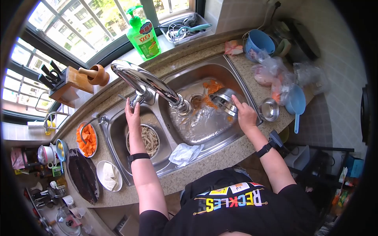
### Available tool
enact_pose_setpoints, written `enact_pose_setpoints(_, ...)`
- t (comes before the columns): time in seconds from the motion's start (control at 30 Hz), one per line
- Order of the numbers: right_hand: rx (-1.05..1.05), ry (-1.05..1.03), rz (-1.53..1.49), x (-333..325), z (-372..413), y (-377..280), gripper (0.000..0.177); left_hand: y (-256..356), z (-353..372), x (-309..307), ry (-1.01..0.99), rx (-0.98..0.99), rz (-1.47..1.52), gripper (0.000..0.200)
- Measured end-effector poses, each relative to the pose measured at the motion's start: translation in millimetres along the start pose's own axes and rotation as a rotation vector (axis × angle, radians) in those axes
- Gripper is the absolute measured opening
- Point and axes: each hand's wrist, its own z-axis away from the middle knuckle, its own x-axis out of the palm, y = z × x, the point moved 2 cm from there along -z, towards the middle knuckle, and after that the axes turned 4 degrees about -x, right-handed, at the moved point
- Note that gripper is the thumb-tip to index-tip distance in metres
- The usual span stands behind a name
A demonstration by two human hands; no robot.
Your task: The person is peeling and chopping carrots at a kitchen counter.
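Note:
My right hand (246, 113) grips the rim of a metal bowl (225, 100), which tilts over the right sink basin (197, 131). Orange peelings (212, 87) and water lie in that basin near the drain. At the tap handle (133, 96) is my left hand (132, 113), its fingers apart and nothing held in them. The curved chrome faucet (151, 84) reaches over the right basin. Below my left forearm, a bowl of pale strips (149, 138) sits in the left basin. A white cloth (184, 154) lies on the sink's front edge.
Left of the sink are a bowl of orange chunks (87, 139), a dark board (82, 175) and a white dish (109, 176). A green soap bottle (145, 39) stands behind. At right are a small metal bowl (269, 109), blue strainer (295, 101) and plastic bags (271, 74).

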Motion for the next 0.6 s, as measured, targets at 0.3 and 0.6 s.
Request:
enact_pose_setpoints(0.3,0.524,-0.435,-0.416,-7.1,1.5,-15.0,0.061,7.2,-6.1,7.4,0.196,0.212,-0.865,0.050)
enact_pose_setpoints(0.6,0.743,-0.375,-1.155,47.2,23.0,-35.6,0.028,45.8,23.2,30.5,0.419,-0.030,-1.462,0.041)
